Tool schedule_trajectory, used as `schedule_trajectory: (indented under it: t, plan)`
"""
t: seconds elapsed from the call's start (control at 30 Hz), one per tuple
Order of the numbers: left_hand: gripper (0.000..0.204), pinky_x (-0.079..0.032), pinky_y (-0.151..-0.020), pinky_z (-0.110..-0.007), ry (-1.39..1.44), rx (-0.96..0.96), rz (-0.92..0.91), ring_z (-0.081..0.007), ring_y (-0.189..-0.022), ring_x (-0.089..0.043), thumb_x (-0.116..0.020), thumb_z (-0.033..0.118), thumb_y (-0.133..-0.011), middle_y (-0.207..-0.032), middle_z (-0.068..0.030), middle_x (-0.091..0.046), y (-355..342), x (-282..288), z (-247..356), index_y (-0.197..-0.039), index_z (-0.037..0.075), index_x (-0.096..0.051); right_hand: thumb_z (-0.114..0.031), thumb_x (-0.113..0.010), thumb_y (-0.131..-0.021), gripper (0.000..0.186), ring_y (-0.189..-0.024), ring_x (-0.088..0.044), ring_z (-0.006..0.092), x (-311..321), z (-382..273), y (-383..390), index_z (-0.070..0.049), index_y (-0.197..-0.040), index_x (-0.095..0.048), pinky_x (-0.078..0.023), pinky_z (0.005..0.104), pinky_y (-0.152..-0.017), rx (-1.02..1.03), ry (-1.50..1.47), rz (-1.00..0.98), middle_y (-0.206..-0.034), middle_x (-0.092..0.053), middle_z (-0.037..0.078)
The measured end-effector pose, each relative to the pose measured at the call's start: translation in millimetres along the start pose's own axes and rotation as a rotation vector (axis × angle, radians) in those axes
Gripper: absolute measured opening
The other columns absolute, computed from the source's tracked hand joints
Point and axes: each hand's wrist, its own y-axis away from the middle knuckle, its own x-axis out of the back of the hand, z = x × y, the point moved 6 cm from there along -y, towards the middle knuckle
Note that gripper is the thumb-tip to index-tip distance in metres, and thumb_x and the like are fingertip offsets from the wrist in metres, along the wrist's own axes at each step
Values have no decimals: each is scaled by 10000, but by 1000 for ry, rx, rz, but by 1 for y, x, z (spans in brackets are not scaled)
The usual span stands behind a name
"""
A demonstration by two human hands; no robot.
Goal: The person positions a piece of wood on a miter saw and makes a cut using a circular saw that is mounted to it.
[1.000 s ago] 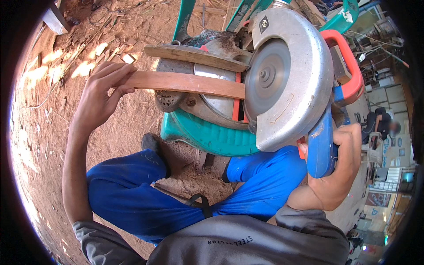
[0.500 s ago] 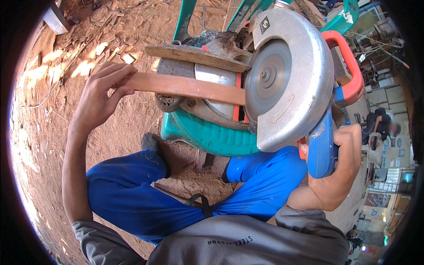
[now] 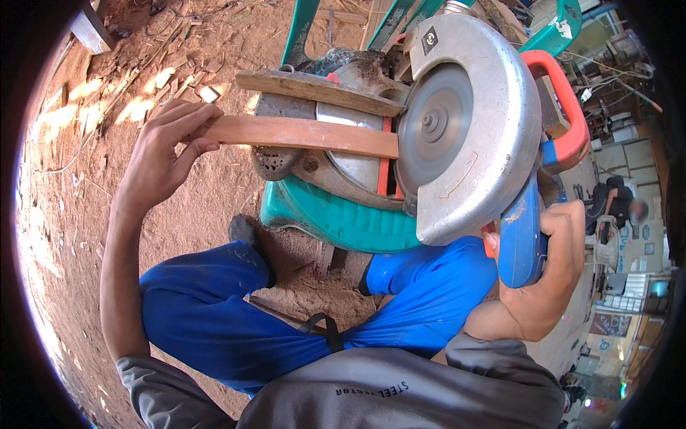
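A miter saw with a silver blade guard stands in front of me, its round blade blurred as if spinning. My right hand is wrapped round the blue saw handle, fingers at its red trigger. My left hand pinches the left end of a reddish-brown wooden strip. The strip lies across the saw's base, its right end beside the blade. Behind it, a weathered board runs along the saw's fence.
Under the saw is a green plastic chair. Wood scraps litter the dirt floor at the far left. A red carrying handle sticks out on the saw's right. Another person is in the right background, near cluttered shelves.
The right end of the wooden strip has shifted slightly away from me, toward the weathered board. Both hands keep their grips and hardly move.
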Motion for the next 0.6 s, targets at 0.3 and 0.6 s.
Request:
schedule_trajectory:
  t: [0.3, 0.6]
  plan:
    - [420, -552, -944, -462, -22, -5, -26, -348, -1079, -667, -763, 84, -844, -1149, -214, -725, 0, 2, 1, -1235, -56, -696, -54, -897, -688, 417, -801, -539, 320, -1, 0, 3, 1, -943, -573, -438, 402, -713, -44, -8, -66, -894, -520, 143]
    - [436, -557, -961, -455, -3, -16, -27, -346, -1096, -669, -759, 51, -833, -1178, -218, -724, 2, 2, 0, -1249, -61, -694, -65, -818, -674, 279, -748, -575, 317, 0, 0, 1, -59, -871, -621, -415, 415, -624, -32, -5, -3, -822, -516, 115]
